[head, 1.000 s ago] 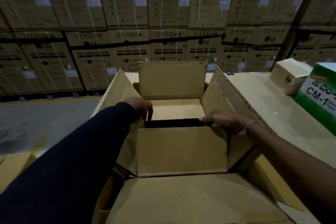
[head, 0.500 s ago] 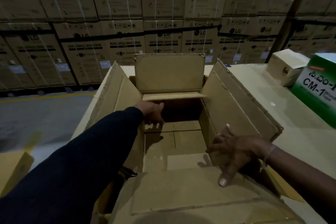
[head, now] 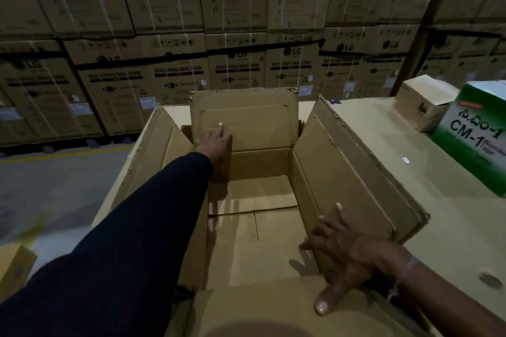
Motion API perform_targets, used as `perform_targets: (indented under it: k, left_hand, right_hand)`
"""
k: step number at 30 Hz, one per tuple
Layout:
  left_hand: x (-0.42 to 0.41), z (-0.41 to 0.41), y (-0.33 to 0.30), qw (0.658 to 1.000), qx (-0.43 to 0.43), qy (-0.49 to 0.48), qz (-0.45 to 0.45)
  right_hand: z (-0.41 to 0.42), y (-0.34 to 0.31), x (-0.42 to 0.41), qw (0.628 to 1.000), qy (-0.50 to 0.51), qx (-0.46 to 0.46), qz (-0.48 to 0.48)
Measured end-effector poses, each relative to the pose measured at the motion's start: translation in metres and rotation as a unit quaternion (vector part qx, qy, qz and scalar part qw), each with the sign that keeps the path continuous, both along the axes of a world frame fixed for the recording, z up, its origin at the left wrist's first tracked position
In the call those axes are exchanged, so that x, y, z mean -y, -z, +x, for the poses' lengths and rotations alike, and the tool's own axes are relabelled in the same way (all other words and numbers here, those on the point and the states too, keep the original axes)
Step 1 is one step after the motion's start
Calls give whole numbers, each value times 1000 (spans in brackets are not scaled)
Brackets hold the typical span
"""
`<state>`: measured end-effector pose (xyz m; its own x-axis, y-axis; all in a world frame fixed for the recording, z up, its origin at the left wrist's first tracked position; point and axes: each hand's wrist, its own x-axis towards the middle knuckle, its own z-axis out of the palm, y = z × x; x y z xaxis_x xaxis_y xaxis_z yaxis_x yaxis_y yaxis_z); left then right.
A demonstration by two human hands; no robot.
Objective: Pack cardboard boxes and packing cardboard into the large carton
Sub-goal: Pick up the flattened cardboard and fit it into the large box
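Large brown cardboard carton (head: 345, 172) sits frame centre, flaps up. Left hand (head: 216, 142), fingers straight, presses far flap (head: 243, 117) at upper centre; right hand (head: 347, 249), fingers spread wide, touches right wall, lower right.

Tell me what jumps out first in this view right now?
The large open carton fills the centre, flaps spread. The left hand presses flat on its far flap; the right hand braces the right wall. A green CM-1 box sits at far right.
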<state>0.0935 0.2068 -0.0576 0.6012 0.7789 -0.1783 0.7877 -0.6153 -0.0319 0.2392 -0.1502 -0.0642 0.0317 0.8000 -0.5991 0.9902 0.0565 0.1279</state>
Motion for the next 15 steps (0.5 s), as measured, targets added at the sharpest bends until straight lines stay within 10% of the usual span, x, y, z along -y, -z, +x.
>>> perform_targets:
  k: [9,15]
  left_hand:
    - [19,-17,-18,999,-30,32,-2]
    - [64,-36,-20,989,-121,76,25]
  right_hand:
    - [-18,-22,-25,990,96,-99,17]
    - [-20,-35,-66,984,80,124,104]
